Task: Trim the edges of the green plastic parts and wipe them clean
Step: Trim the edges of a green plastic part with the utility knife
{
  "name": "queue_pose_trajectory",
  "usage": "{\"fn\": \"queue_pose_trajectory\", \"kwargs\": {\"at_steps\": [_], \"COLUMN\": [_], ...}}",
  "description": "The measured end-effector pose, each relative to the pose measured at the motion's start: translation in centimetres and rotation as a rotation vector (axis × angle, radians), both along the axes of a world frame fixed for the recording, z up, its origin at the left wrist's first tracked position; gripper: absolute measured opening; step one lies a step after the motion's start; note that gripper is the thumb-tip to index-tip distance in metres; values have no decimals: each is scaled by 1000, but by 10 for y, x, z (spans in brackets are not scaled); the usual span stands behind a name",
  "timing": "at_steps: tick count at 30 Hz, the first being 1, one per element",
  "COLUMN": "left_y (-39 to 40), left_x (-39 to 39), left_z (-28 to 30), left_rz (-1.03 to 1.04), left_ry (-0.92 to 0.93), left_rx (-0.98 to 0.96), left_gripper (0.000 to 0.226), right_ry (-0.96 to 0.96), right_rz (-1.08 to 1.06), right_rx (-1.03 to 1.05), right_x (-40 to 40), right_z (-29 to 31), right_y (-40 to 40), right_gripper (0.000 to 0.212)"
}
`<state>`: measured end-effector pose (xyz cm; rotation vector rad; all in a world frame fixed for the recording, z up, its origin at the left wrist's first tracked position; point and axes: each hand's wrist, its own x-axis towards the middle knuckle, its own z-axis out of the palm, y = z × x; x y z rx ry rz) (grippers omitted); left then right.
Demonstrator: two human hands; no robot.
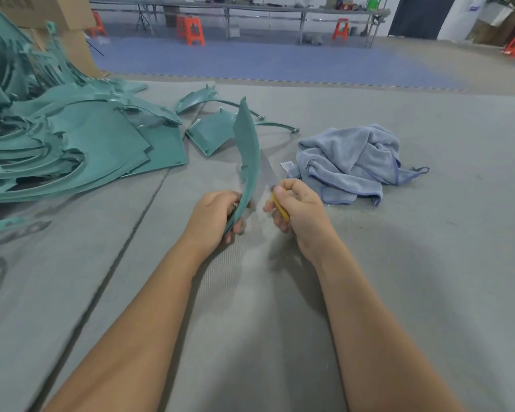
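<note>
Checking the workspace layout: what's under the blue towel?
The blue towel lies crumpled on the grey mat, beside the right hand. Only mat shows around it; anything beneath its folds is covered.

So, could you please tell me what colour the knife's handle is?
Yellow; the knife handle shows in the head view.

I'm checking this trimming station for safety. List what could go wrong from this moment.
1. The left hand grips the curved green part close to the blade of the yellow-handled knife held by the right hand; a slip could cut the left fingers.
2. Held only at its lower end, the part may flex and spoil the trimmed edge.
3. The blade looks blurred, so control seems limited.
</note>
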<state>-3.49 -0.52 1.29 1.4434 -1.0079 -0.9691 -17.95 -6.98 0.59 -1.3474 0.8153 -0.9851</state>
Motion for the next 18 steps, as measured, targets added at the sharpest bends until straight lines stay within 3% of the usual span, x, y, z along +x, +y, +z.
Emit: {"fn": "queue_pose_trajectory", "kwargs": {"at_steps": [2,8,12,18], "left_y": [-1,-5,-5,-7], "left_x": [1,4,6,7], "left_z": [-2,-9,-11,-13], "left_rz": [11,-37,-49,-16], "left_ry": [54,-28,-88,-22], "left_rx": [-10,-78,-95,-61], "left_gripper": [43,80,82,78], "right_ry": [10,200,237,222], "right_rz": [78,217,193,94], "right_rx": [-6,-108,-118,-122], "right_x": [-2,-1,2,2], "right_z": [-1,-2,-3,-3], "right_y": [1,3,4,3], "right_gripper": [18,31,30,30]}}
